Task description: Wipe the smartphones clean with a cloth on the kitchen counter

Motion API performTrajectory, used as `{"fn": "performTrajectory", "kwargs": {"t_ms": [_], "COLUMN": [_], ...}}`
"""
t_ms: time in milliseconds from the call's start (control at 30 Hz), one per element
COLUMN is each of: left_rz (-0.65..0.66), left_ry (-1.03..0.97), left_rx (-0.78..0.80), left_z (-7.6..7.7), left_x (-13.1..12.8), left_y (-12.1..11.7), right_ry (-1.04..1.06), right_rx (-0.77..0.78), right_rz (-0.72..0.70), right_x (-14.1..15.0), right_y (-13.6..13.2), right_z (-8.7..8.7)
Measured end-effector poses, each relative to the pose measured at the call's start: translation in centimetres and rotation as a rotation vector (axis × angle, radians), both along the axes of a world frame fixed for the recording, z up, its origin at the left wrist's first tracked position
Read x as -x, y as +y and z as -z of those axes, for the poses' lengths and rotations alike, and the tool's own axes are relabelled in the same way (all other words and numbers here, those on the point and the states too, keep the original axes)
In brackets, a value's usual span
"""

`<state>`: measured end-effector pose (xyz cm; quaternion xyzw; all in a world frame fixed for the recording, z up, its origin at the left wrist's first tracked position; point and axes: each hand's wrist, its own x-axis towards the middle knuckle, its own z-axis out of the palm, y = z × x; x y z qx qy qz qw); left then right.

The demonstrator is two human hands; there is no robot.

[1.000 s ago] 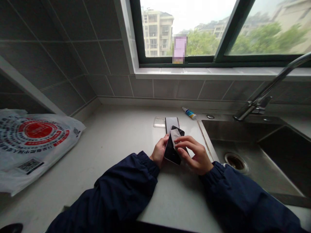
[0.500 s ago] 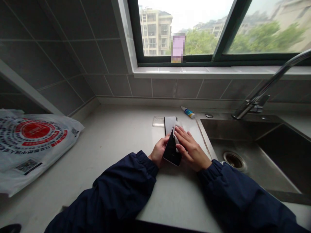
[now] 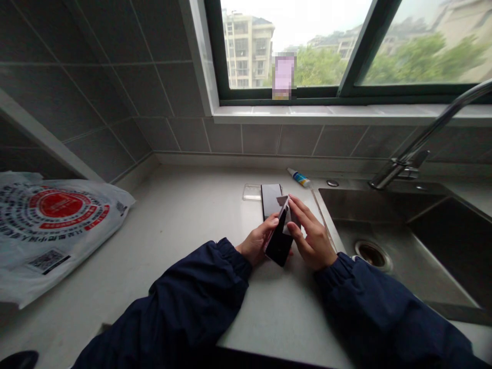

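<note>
A black smartphone [image 3: 279,249] is tilted above the counter, its dark screen facing me. My left hand [image 3: 258,240] is closed around its left edge, with fingertips showing past the right edge. Against the upper screen lies a pale cloth [image 3: 287,221] with a zigzag-cut edge. My right hand [image 3: 312,236] presses this wiping cloth between its fingers and the phone. Beyond the hands, a flat slab with a light face and dark border [image 3: 271,197] rests on the counter. A clear phone case [image 3: 251,192] lies beside it on the left.
A blue and white tube [image 3: 299,178] lies near the back of the counter [image 3: 184,215]. On the right are a steel sink [image 3: 418,256] and a faucet [image 3: 407,148]. A printed plastic bag [image 3: 57,225] occupies the left side. The window [image 3: 323,46] is behind.
My right hand slid the cloth up and over the screen's right side, and its fingers drew closer together. The phone turned slightly in my left hand.
</note>
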<state>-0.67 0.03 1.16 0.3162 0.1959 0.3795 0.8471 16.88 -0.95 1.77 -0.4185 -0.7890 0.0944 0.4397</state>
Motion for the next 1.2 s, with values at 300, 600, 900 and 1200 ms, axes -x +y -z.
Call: {"fn": "performTrajectory", "kwargs": {"t_ms": [300, 600, 900, 1200], "left_rz": [0.088, 0.093, 0.105, 0.070], "left_ry": [0.022, -0.008, 0.028, 0.014], "left_rx": [-0.033, 0.008, -0.079, -0.122], "left_z": [-0.1, -0.3, -0.3, 1.5], "left_x": [0.4, 0.4, 0.0, -0.3], "left_y": [0.0, 0.1, -0.3, 0.3], "right_ry": [0.203, 0.175, 0.124, 0.025], "right_rx": [0.010, 0.010, -0.083, -0.206], "right_rz": [0.146, 0.153, 0.007, -0.120], "right_x": [-0.2, -0.1, 0.1, 0.6], "right_y": [0.5, 0.4, -0.3, -0.8], "right_z": [0.3, 0.6, -0.4, -0.8]}}
